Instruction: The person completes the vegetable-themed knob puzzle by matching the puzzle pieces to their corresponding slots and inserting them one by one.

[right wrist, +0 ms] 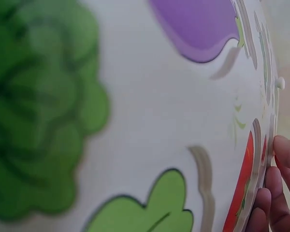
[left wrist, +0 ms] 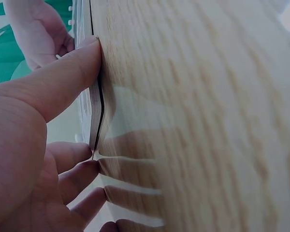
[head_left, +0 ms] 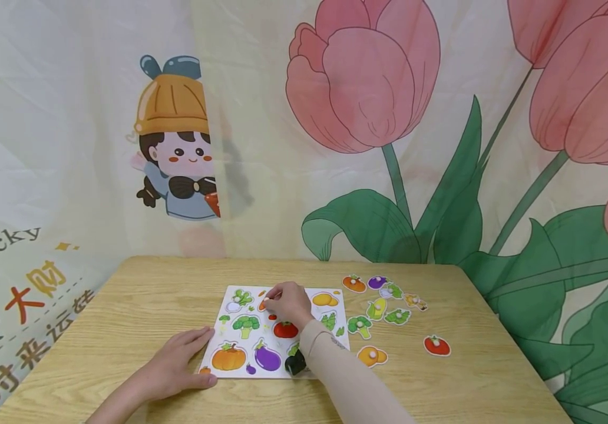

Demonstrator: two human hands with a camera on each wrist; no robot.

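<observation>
Carrot puzzle piece (head_left: pixel 263 304), orange and mostly covered, appears at the fingertips of the right hand (head_left: pixel 289 303), over the far row of the white vegetable board (head_left: pixel 311 347). Its visible part lies just left of those fingers; the rest is hidden beneath them, so which way its long axis runs cannot be told. The right hand is much the nearer one. Its fingers (right wrist: pixel 276 191) are bent and nearly closed against the thumb, seemingly pinching the piece; whether it is seated in its recess or held just above cannot be told.

The left hand (head_left: pixel 177 362) is well apart from the piece, at the board's near left corner, thumb on the near edge and fairly straight fingers against the left edge, spread wide and gripping nothing.

Around the right hand, the board shows a turnip picture (head_left: pixel 233 301) to the left, a broccoli picture (head_left: pixel 245 323) nearer the person, and a tomato picture (head_left: pixel 285 329) under the wrist side.

Right of the board, knobbed pieces lie loose on the wooden desk (head_left: pixel 150 300): a broccoli piece (head_left: pixel 359 325) close by, a corn piece (head_left: pixel 376 308) beyond it, and a tomato piece (head_left: pixel 436 345) farthest right.
</observation>
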